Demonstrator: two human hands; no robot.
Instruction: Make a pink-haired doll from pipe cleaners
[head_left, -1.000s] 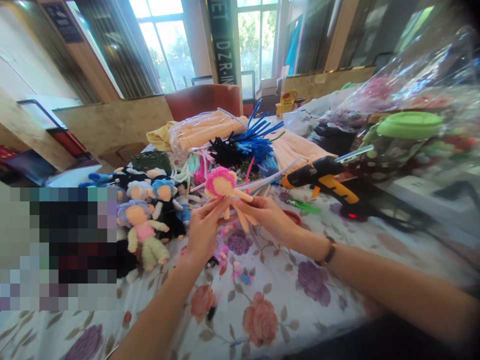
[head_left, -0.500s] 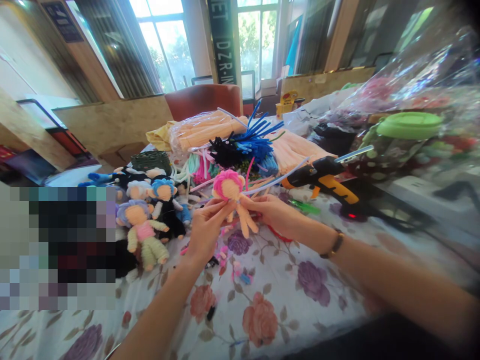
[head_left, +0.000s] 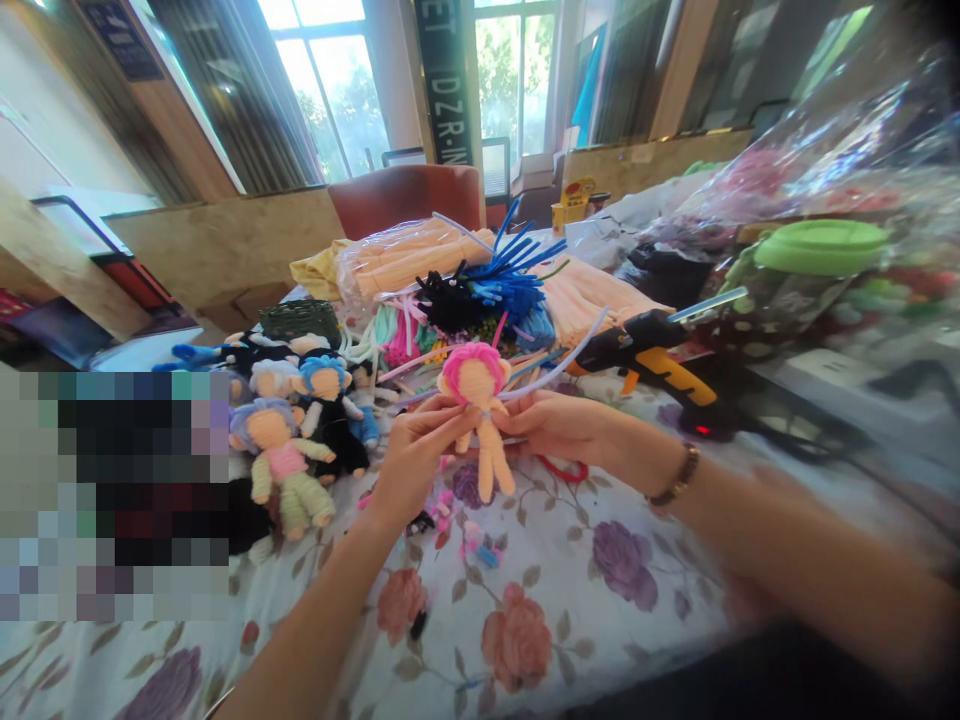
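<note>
A small doll [head_left: 493, 455] with pink hair and a peach body is held upright above the table, its blank front towards me. My left hand [head_left: 426, 440] pinches it at the neck and shoulder on the left. From the other side my right hand [head_left: 559, 428] grips it near the other shoulder, fingers partly hidden behind. A pale lilac pipe cleaner [head_left: 566, 362] runs behind the doll and sticks out to the upper right. Beside my left hand lie several finished-looking dolls, one with lilac hair and a pink top [head_left: 289, 462].
A black and orange glue gun [head_left: 652, 350] with a red light stands right of my right hand. Bundled blue pipe cleaners [head_left: 517, 275] and peach bundles [head_left: 420, 262] lie behind. A green-lidded jar [head_left: 817, 250] is at right. Coloured scraps [head_left: 484, 548] dot the flowered tablecloth [head_left: 570, 640].
The doll has come slightly lower and to the right, turning more upright, with its legs hanging straighter. Both hands keep hold of it.
</note>
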